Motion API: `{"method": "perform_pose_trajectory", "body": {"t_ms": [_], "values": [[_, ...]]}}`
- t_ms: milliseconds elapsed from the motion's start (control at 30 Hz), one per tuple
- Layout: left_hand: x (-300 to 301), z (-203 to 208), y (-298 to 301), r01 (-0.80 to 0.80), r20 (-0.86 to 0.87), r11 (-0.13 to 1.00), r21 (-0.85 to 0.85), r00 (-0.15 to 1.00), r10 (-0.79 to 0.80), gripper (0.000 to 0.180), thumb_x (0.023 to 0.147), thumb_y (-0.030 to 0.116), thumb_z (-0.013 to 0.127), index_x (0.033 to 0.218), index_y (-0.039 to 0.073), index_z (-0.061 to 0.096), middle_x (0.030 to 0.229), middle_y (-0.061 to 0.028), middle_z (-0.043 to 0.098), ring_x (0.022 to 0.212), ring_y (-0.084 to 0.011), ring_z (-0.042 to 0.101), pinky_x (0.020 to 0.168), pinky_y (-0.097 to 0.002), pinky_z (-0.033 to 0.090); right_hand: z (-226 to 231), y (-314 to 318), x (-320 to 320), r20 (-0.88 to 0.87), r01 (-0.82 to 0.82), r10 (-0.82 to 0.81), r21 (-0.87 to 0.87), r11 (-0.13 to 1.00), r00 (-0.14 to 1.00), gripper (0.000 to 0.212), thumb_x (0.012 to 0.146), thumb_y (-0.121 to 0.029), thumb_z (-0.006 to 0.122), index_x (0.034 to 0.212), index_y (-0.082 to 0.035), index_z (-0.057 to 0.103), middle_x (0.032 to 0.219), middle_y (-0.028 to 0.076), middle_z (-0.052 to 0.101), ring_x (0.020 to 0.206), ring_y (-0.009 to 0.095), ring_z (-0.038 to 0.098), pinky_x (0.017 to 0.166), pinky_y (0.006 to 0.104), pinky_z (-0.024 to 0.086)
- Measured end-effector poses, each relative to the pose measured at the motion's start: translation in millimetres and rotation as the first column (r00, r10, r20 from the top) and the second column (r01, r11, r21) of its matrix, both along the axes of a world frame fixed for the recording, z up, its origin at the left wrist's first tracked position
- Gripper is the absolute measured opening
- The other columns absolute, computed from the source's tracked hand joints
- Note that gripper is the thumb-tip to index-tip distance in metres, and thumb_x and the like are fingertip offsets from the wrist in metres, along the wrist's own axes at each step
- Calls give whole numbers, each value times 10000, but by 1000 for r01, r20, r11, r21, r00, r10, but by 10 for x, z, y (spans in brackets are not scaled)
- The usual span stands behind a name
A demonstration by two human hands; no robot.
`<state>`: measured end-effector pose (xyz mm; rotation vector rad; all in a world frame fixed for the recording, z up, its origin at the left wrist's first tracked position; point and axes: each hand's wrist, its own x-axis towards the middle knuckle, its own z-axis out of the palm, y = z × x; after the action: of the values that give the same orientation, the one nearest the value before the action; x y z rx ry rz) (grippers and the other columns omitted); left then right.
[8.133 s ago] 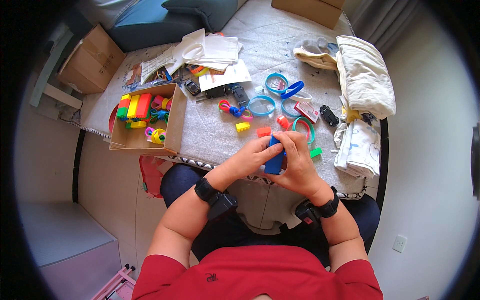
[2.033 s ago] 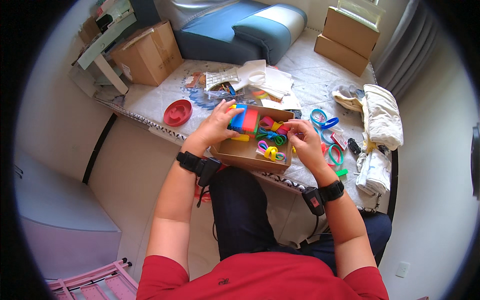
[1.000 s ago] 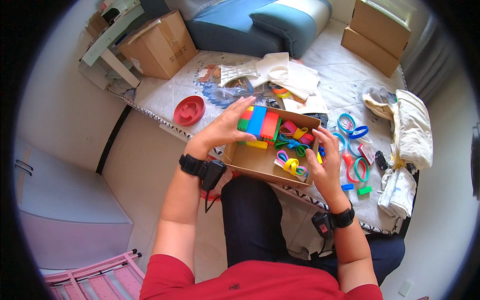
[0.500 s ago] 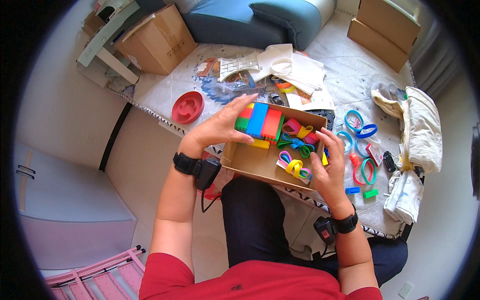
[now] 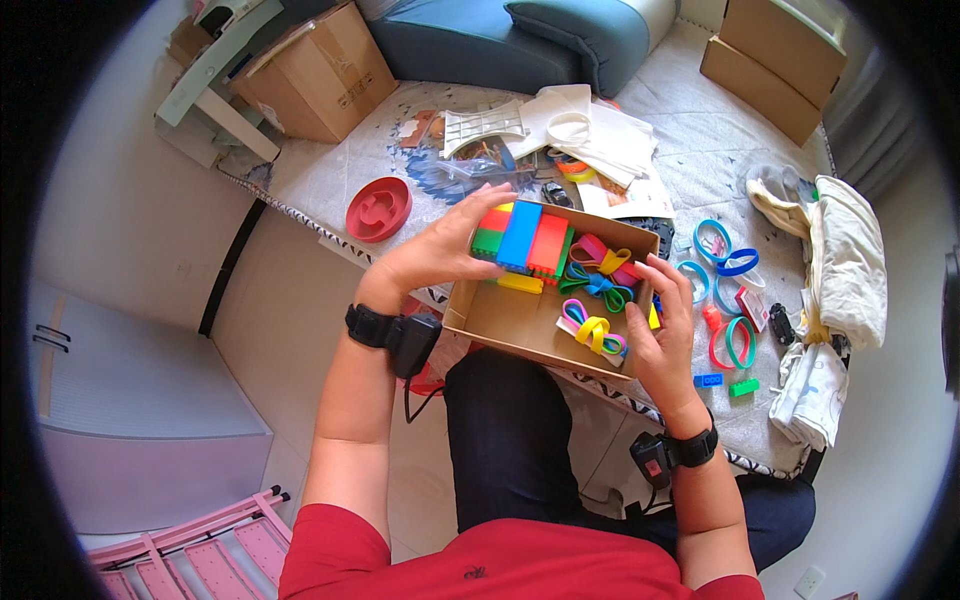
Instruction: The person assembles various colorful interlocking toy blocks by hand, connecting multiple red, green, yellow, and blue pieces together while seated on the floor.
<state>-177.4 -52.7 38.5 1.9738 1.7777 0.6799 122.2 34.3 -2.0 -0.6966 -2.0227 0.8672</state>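
A shallow open cardboard box (image 5: pixel 500 325) is held tilted between my hands at the bed's front edge. My left hand (image 5: pixel 445 245) grips its left side, thumb over the rim beside the toy bricks and fingers along the far corner. On the right side, my right hand (image 5: pixel 665 335) clasps the wall, with its thumb at the rim. Inside, blue, red, green and yellow building bricks (image 5: pixel 520 240) stand packed at the far left. Bundles of knotted colourful silicone wristbands (image 5: pixel 597 285) lie along the right, and a bundle tied with yellow (image 5: pixel 597 335) rests nearer me.
Right of the box lie loose wristbands (image 5: pixel 737 263), a blue brick (image 5: pixel 708 380), a green brick (image 5: pixel 744 387) and folded cloth (image 5: pixel 845 265). A red bowl (image 5: pixel 379 210) sits at the left. Papers (image 5: pixel 610 140) and plastic bags are behind. Cardboard cartons (image 5: pixel 318 75) stand farther back.
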Motion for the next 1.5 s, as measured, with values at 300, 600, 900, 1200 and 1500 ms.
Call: {"method": "perform_pose_trajectory", "body": {"t_ms": [300,600,900,1200,1500], "values": [[-125,73,-48,-65,104,994,-83,992,73,792,784,64,651,1498,79,307,1514,-128,371,1393,-255,367,1130,-388,341,6,-17,-16,6,6,-6,-2,1000,1000,418,809,27,612,1220,-37,570,1315,169,510,1247,334,473,1070,396,360],[-86,104,-38,-54,32,997,-57,998,56,820,765,63,688,1494,92,315,1502,-152,378,1397,-293,357,1158,-384,293,-2,-7,-10,3,5,-5,7,1000,1000,414,813,30,606,1219,-38,569,1315,170,509,1249,332,473,1071,395,357],[-76,63,-65,-20,15,999,-29,1000,21,883,736,66,750,1497,95,303,1532,-173,329,1450,-319,260,1193,-379,215,-10,-16,-13,4,2,-2,-2,1000,1000,419,812,31,607,1223,-41,565,1315,164,509,1253,329,467,1076,392,349],[175,59,-34,55,-294,993,104,956,-22,859,680,101,807,1442,136,412,1525,-160,351,1440,-372,268,1160,-471,264,-13,-8,-8,11,10,-10,10,1000,1000,415,812,28,609,1219,-40,569,1315,165,509,1249,328,471,1072,396,357],[286,-30,-23,110,-419,947,300,907,27,629,734,57,754,1324,134,550,1370,-143,544,1296,-326,490,1094,-446,372,10,-16,-1,19,11,-12,24,1000,1000,419,812,3,633,1224,-46,570,1314,171,506,1244,339,468,1069,401,352]]}}
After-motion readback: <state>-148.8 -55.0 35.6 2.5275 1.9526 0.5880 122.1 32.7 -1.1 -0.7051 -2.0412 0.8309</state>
